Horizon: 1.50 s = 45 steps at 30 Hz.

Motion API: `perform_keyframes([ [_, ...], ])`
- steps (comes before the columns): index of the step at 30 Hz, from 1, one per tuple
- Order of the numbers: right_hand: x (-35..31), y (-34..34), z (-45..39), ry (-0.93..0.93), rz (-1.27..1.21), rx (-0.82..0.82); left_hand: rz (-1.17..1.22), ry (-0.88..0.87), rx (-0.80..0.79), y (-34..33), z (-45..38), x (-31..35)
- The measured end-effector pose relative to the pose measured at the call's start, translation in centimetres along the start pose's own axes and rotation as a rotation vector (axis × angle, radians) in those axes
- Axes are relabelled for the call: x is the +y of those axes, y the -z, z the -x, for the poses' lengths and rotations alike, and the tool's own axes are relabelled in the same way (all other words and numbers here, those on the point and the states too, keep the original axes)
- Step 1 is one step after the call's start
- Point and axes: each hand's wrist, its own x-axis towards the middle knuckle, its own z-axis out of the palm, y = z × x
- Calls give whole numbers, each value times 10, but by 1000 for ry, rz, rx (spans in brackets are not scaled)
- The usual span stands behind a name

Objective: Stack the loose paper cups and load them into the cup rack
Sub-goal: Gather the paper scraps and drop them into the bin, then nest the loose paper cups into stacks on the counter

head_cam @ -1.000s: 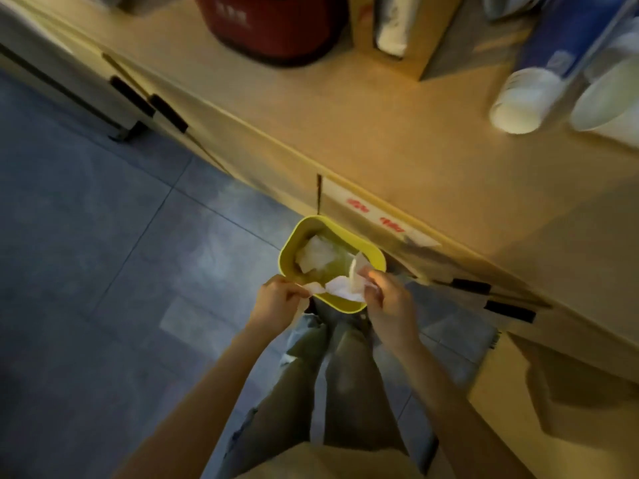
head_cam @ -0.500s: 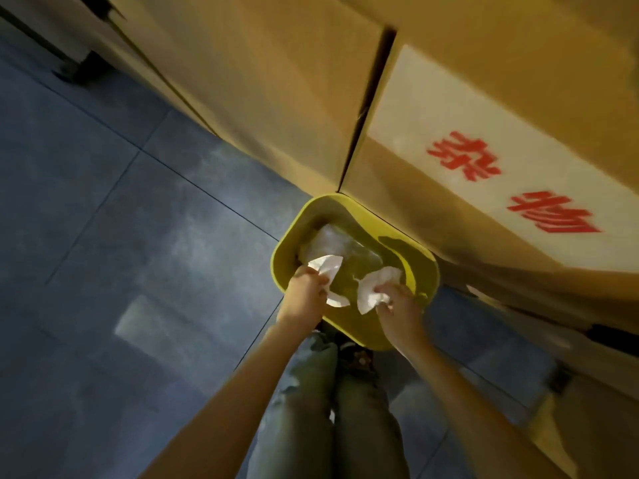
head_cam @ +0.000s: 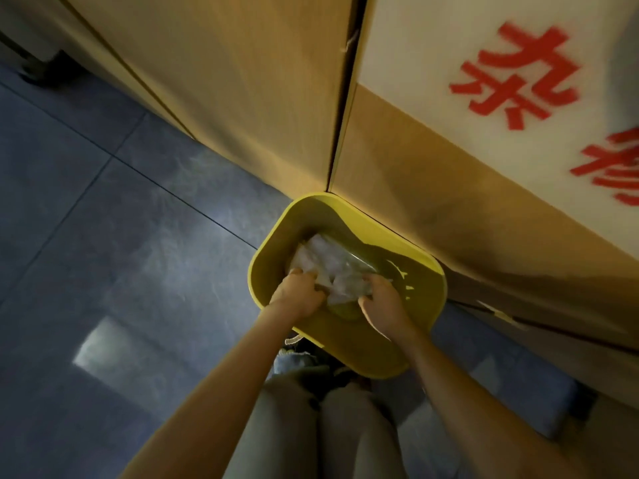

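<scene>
Both hands down inside a yellow waste bin (head_cam: 352, 344) on the floor, pressed vs. the cabinet front. Left hand (head_cam: 298, 294) curled, fingers closed on the near-left edge of a crumpled clear plastic wrapper (head_cam: 332, 267) w/ white paper scraps in it. Right hand (head_cam: 380, 299) also curled, fingers closed on the wrapper's near-right edge. Wrapper sits just beyond both sets of fingertips, bunched between the two hands, filling the far-left part of the bin interior. Blurry, so can't tell plastic from paper in spots.

Bin rim wraps around both wrists; near rim under the forearms, far rim touching the wood cabinet doors (head_cam: 249, 98). Door seam runs vertical straight above the left fingers. White label w/ red characters (head_cam: 501, 81) on the door up and to the right of the right fingers, motion-blurred.

Task's things: no paper cups or cup rack in view, can't tell where they are.

Below the wrists: person's knees in light trousers (head_cam: 304, 426), close together, crouched pose. Grey tiled floor (head_cam: 103, 236) off to the left of the left hand, w/ a pale light reflection patch. Dark cabinet foot at top-left, far from both hands. Dim lighting overall.
</scene>
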Motion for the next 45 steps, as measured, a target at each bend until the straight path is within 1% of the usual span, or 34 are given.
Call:
perform_keyframes([
  [5,-40,42,49,72,-10,88,60,7,78,33,62,25],
  [8,-77,71,86,97,5,71,64,-62,100,61,108,48],
  [10,-107,95,116,159,43,71,96,-120,118,86,142,65],
  [12,-138,122,149,220,66,105,93,-185,144,117,178,86],
  [16,-194,185,214,321,1,166,70,-293,220,184,244,130],
  [19,-225,234,251,360,-24,272,86,-414,275,230,283,164],
  [22,-247,283,282,343,-75,393,74,-523,337,268,316,200],
  [25,-260,329,309,336,-158,520,72,-630,361,298,342,241],
  [28,-264,374,331,346,-212,675,63,-721,383,316,360,283],
  [31,-257,409,342,328,-260,777,51,-803,418,325,366,324],
  [33,-247,429,344,316,-268,841,51,-825,447,326,365,347],
  [38,-206,466,334,275,-262,945,69,-867,561,310,345,394],
  [41,-177,479,324,252,-292,976,65,-886,650,293,327,414],
  [45,-144,489,309,223,-259,968,52,-796,679,275,305,431],
])
